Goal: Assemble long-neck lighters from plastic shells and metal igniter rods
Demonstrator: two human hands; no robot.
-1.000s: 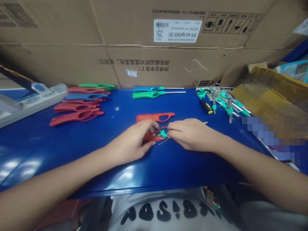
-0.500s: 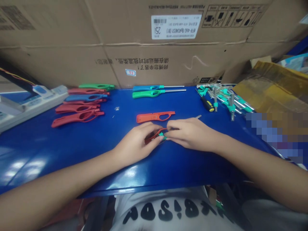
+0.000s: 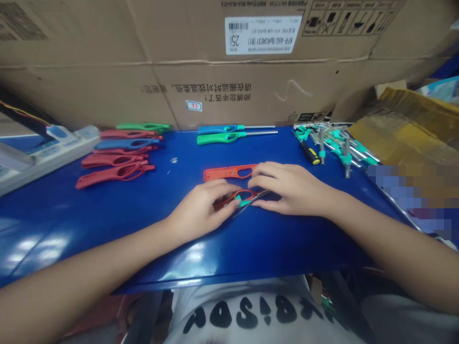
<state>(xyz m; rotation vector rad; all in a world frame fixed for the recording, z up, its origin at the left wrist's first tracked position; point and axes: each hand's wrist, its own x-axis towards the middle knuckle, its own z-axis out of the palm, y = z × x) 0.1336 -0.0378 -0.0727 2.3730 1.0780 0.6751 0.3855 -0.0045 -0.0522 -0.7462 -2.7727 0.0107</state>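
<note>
My left hand [image 3: 206, 205] is closed on a red lighter casing half [image 3: 220, 204], its looped end poking out to the right past the fingertips. A teal trigger piece [image 3: 244, 201] shows inside the loop, beside my left thumb. My right hand [image 3: 287, 188] pinches a thin metal tube [image 3: 262, 193] that slants across the casing's end; its fingertips partly hide the tube. Just behind both hands lies an orange-red casing half [image 3: 220, 173], hollow side up, its right end covered by my right fingers.
Several red, blue and green casings [image 3: 114, 174] lie at left near a white power strip [image 3: 71, 148]. Two lighters with metal tubes [image 3: 218, 138] rest at the back. A yellow-black screwdriver [image 3: 309, 154] lies beside metal tubes with teal parts [image 3: 344, 150]. A cardboard box [image 3: 161, 95] stands behind.
My right hand has lifted slightly away from the casing and spread, now overlapping the orange-red half behind. More of the loop and the slanting tube shows. My left hand stays nearly still.
</note>
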